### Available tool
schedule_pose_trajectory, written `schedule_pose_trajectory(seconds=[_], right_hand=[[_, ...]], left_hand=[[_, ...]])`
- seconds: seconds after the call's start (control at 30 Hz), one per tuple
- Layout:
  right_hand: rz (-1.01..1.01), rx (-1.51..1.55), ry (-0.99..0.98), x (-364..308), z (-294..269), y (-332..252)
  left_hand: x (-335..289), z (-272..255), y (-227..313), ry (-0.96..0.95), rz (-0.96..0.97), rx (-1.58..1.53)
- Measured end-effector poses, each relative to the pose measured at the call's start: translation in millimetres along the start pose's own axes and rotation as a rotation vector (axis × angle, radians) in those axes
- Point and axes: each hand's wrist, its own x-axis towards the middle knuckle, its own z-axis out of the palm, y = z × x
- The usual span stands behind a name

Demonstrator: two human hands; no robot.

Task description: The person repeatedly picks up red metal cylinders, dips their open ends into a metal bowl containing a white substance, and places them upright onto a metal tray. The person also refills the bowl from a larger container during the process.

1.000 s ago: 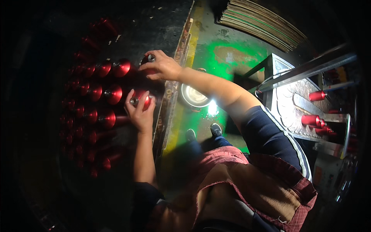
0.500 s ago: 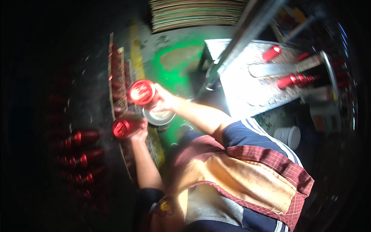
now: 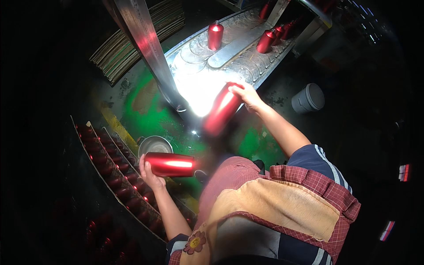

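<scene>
My left hand (image 3: pixel 151 174) is wrapped round the end of a shiny red metal bottle (image 3: pixel 174 164), held lying sideways above the floor. My right hand (image 3: pixel 246 95) grips a second red bottle (image 3: pixel 222 110) by its upper end. That one slants down to the left, blurred by motion, in front of the brightly lit near end of a metal conveyor (image 3: pixel 194 48). Farther along the conveyor a red bottle with a narrow neck (image 3: pixel 215 36) stands upright. Across the flat centre strip is another red bottle (image 3: pixel 266 42), with more behind it.
A metal post (image 3: pixel 148 48) rises left of the conveyor. Rows of red bottles (image 3: pixel 115 181) between thin dividers fill the lower left. A round metal pan (image 3: pixel 155 145) is beside them. A white bucket (image 3: pixel 308 99) stands at right, and a stack of flat sheets (image 3: pixel 137 39) lies at far left.
My view has swung toward the conveyor. Both hands have moved apart with their bottles: the right one to the conveyor's near end, the left one away from the bottle rows.
</scene>
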Motion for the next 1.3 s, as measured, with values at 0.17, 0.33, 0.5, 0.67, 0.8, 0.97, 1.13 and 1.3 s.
schedule_pose_trajectory(seconds=[0.17, 0.33, 0.5, 0.67, 0.8, 0.97, 1.13, 1.3], right_hand=[[-0.702, -0.903, 0.426, 77.4, -98.9, -29.3], [-0.615, -1.020, 0.492, 177.0, -146.6, 8.4], [-0.429, -1.042, 0.505, 212.6, -189.3, 11.0], [-0.828, -0.485, 0.500, 150.4, -197.9, -26.0], [-0.760, -0.209, -0.030, 50.8, -70.5, 14.9], [-0.405, -0.201, -0.857, -52.8, 181.8, 53.2], [-0.833, -0.283, -1.352, -136.4, 472.3, 33.8], [-1.201, -0.469, -1.548, -207.1, 684.7, 57.9]], left_hand=[[18.0, 255.9, -54.2, -0.429, 0.620, 0.611], [55.5, 419.6, -153.8, -0.632, 0.855, 0.964], [63.4, 472.4, -212.4, -0.719, 0.703, 1.157], [35.4, 406.4, -159.0, -0.742, 0.626, 0.739], [-21.2, 223.4, -60.0, -0.362, 0.404, 0.723], [-111.4, -20.6, 73.7, 0.639, 0.553, 0.765], [-177.1, -174.7, 190.4, 1.311, 0.610, 1.302], [-171.1, -256.3, 214.7, 1.319, 0.510, 1.511]])
